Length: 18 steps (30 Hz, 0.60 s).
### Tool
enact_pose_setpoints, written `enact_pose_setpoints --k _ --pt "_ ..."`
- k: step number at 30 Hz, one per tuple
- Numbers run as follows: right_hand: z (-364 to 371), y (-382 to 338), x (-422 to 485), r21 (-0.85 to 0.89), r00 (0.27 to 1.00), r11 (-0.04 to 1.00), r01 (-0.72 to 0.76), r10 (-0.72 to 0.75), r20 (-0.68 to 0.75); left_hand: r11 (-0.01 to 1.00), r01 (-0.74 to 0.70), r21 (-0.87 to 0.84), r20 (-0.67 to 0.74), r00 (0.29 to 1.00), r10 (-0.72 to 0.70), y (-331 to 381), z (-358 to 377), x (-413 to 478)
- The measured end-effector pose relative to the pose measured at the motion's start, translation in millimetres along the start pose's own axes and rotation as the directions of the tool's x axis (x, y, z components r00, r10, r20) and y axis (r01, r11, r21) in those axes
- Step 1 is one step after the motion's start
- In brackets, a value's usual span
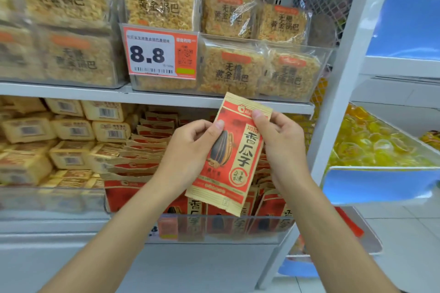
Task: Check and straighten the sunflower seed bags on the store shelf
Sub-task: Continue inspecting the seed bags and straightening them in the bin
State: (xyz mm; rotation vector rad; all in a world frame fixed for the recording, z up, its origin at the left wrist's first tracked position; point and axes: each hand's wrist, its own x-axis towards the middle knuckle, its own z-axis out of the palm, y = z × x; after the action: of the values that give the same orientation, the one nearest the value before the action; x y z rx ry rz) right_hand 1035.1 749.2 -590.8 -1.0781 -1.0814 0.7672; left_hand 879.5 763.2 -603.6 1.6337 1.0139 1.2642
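I hold one red and tan sunflower seed bag (232, 157) in front of the lower shelf, its printed face toward me and tilted slightly to the right. My left hand (190, 150) pinches its left edge with the thumb on the front. My right hand (281, 140) pinches its upper right edge. Behind and below it, several more sunflower seed bags (147, 150) stand in rows inside a clear plastic bin (238, 228) on the lower shelf.
Tan boxed snacks (71, 131) fill the lower shelf to the left. The upper shelf holds rice crust packs (233, 71) in clear bins with an 8.8 price tag (162, 54). A white shelf post (342, 102) and a blue bin of yellow candies (376, 145) stand on the right.
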Motion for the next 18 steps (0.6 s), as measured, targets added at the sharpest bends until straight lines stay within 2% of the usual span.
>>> enact_pose_setpoints --k 2,5,10,14,18 --pt "2 -2 -4 0.015 0.991 0.996 -0.085 0.083 0.106 0.998 -0.046 0.048 -0.093 0.994 0.050 -3 -2 1" --pt "1 -7 -15 -0.064 0.953 0.990 -0.124 0.137 0.270 0.998 -0.064 -0.017 -0.210 0.976 0.059 -1 -3 2" --pt "-9 -11 -20 -0.036 0.947 0.994 -0.107 0.113 0.300 0.995 -0.064 -0.079 -0.212 0.976 0.046 3 5 -3" --pt "-15 -15 -30 -0.147 0.845 0.978 -0.149 0.203 0.495 0.994 -0.061 -0.093 -0.314 0.949 0.029 4 10 -5" --pt "-16 -12 -36 -0.174 0.878 0.981 -0.088 0.159 0.451 0.996 -0.053 -0.070 -0.304 0.952 0.030 3 14 -7"
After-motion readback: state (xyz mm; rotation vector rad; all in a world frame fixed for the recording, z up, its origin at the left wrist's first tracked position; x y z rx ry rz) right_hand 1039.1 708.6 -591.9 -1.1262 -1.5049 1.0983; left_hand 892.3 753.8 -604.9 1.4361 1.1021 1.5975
